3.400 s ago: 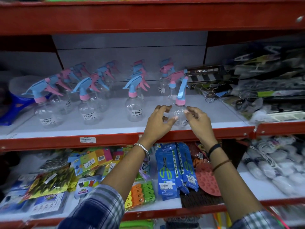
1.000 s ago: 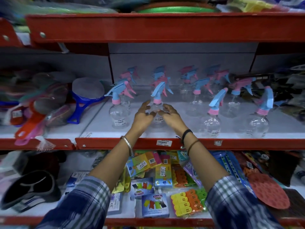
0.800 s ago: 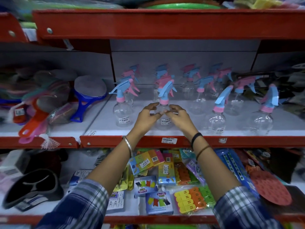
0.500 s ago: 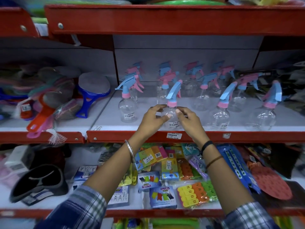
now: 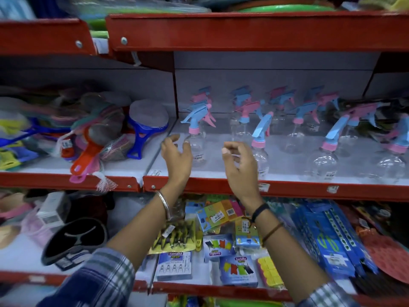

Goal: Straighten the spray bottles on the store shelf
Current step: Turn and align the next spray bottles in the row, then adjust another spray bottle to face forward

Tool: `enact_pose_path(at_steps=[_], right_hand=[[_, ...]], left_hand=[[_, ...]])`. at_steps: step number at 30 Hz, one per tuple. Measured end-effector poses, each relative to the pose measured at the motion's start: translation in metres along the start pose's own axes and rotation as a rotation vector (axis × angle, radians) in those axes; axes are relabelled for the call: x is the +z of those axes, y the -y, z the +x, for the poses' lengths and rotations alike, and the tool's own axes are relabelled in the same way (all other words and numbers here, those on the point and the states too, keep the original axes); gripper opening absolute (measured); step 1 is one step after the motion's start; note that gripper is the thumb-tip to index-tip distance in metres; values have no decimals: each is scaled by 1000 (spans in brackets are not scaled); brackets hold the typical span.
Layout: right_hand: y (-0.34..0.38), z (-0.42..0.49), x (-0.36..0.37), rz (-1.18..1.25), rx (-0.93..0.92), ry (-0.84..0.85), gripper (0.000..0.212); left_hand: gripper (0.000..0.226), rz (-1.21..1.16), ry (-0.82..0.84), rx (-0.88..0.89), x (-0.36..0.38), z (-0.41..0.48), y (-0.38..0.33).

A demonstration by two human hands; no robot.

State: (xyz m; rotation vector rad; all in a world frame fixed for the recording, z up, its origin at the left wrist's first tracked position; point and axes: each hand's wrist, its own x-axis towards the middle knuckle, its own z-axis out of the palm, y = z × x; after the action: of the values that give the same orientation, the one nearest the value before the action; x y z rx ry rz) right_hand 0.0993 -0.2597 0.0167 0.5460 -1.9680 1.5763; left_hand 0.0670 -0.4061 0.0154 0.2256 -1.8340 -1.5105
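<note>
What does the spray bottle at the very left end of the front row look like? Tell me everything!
The leftmost spray bottle has a clear, rounded plastic body that looks empty, a pink collar, a light blue spray head and a pink trigger. A small white sticker sits low on its body. It stands upright on the white shelf, near the left end. The left hand is open right beside it, fingertips near its shoulder; the blur hides whether they touch.
</note>
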Motion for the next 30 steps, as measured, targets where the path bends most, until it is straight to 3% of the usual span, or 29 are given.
enact_pose_path(at_steps=[3, 9, 30], right_hand=[[-13, 25, 41, -30, 205, 173, 31], [-32, 58, 77, -7, 462, 269, 50], [8, 10, 62, -127, 330, 266, 44]], left_hand=[[37, 62, 135, -103, -8, 37, 15], [44, 59, 390, -138, -13, 50, 19], [29, 57, 545, 64, -57, 11, 17]])
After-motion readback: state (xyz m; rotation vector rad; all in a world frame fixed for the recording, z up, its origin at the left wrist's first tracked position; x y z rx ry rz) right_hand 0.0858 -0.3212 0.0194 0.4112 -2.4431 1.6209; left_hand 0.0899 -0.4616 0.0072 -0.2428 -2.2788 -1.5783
